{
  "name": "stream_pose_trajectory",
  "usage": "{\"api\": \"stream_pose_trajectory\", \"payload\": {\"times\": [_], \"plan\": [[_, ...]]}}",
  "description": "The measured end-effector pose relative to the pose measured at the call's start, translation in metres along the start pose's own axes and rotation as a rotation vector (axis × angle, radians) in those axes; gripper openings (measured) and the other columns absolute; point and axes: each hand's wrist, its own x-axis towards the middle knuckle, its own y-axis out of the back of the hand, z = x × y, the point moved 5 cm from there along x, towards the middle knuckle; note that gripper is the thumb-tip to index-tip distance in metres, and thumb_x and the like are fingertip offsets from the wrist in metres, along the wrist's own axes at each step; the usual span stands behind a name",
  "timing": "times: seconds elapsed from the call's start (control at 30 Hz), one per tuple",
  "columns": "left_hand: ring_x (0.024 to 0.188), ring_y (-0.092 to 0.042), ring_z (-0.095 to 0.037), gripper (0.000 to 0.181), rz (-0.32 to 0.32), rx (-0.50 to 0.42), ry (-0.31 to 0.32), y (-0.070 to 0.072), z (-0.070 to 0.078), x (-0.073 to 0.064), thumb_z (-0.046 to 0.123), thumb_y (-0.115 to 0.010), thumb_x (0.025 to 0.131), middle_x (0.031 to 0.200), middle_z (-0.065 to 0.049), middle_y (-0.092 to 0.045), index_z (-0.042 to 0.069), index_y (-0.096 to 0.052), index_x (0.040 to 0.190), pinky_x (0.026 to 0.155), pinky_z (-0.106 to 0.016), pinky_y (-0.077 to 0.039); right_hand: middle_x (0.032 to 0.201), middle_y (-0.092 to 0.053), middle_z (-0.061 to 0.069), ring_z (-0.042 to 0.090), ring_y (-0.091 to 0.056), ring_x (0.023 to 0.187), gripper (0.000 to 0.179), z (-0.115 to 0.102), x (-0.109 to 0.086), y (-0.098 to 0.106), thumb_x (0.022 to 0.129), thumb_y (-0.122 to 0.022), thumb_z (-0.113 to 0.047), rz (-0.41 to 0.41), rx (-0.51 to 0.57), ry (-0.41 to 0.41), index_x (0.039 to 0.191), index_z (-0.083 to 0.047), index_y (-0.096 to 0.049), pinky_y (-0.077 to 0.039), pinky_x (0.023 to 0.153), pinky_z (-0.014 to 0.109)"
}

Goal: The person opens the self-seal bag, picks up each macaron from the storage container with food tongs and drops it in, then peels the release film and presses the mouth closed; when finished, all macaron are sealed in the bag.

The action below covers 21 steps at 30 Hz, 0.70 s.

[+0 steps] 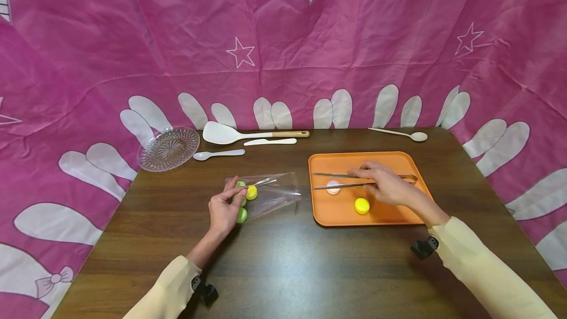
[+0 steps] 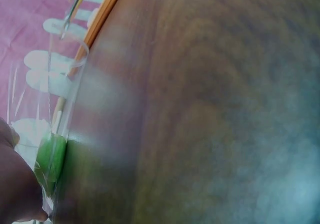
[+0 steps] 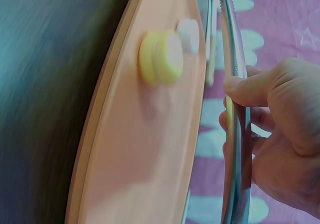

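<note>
My left hand (image 1: 225,212) pinches the near end of a clear plastic bag (image 1: 279,193) lying on the table. Inside it are several green macarons (image 1: 241,215) and a yellow macaron (image 1: 251,193), partly covered by the fingers. In the left wrist view a green macaron (image 2: 51,158) shows through the film beside the thumb. Over the orange tray (image 1: 328,215), my right hand (image 1: 386,184) grips metal tongs (image 1: 350,185), their arms spread apart with nothing between the tips. A pale pink macaron (image 1: 333,191) lies under the tong tips, and another yellow macaron (image 1: 362,206) sits nearer me.
Along the table's back stand a clear patterned plate (image 1: 170,149), a white spatula (image 1: 221,133) with a wooden handle, a white knife (image 1: 270,142) and a white spoon (image 1: 219,154). A beige spoon (image 1: 418,136) lies behind the tray. Pink cloth (image 1: 283,28) hangs behind.
</note>
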Motion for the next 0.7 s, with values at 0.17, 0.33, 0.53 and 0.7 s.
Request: {"api": "stream_pose_trajectory", "payload": {"times": [0.17, 0.33, 0.53, 0.7], "plan": [[0.125, -0.057, -0.034, 0.006, 0.003, 0.003, -0.019, 0.000, 0.001, 0.000, -0.006, -0.074, 0.086, 0.125, -0.022, -0.064, -0.007, -0.077, 0.091, 0.109, -0.036, -0.038, 0.103, -0.061, 0.012, 0.027, -0.055, 0.087, 0.054, 0.016, -0.018, 0.010, 0.082, -0.069, 0.017, 0.013, -0.016, -0.038, 0.132, -0.003, -0.064, -0.049, 0.075, 0.041], [0.124, -0.057, -0.035, 0.006, 0.007, 0.006, -0.026, 0.000, 0.002, 0.000, -0.007, -0.074, 0.086, 0.124, -0.023, -0.065, -0.007, -0.077, 0.090, 0.109, -0.035, -0.038, 0.102, -0.061, 0.011, 0.027, -0.055, 0.088, 0.053, 0.027, -0.031, 0.016, 0.080, -0.067, 0.020, 0.043, -0.018, -0.035, 0.129, 0.000, -0.065, -0.049, 0.073, 0.041], [0.124, -0.056, -0.038, 0.006, 0.003, -0.007, -0.015, 0.000, 0.007, -0.001, -0.008, -0.073, 0.086, 0.124, -0.025, -0.064, -0.009, -0.076, 0.091, 0.109, -0.042, -0.038, 0.101, -0.061, 0.010, 0.024, -0.054, 0.089, 0.052, 0.039, -0.039, 0.016, 0.079, -0.068, 0.020, 0.037, -0.024, -0.057, 0.128, 0.000, -0.066, -0.049, 0.072, 0.039], [0.126, -0.056, -0.035, 0.007, -0.005, -0.012, 0.007, 0.000, 0.006, 0.000, -0.008, -0.073, 0.087, 0.126, -0.023, -0.064, -0.008, -0.076, 0.092, 0.109, -0.041, -0.037, 0.101, -0.062, 0.008, 0.023, -0.054, 0.089, 0.050, 0.044, -0.040, 0.013, 0.080, -0.071, 0.018, 0.019, -0.008, -0.063, 0.126, 0.000, -0.068, -0.048, 0.072, 0.038]]}}
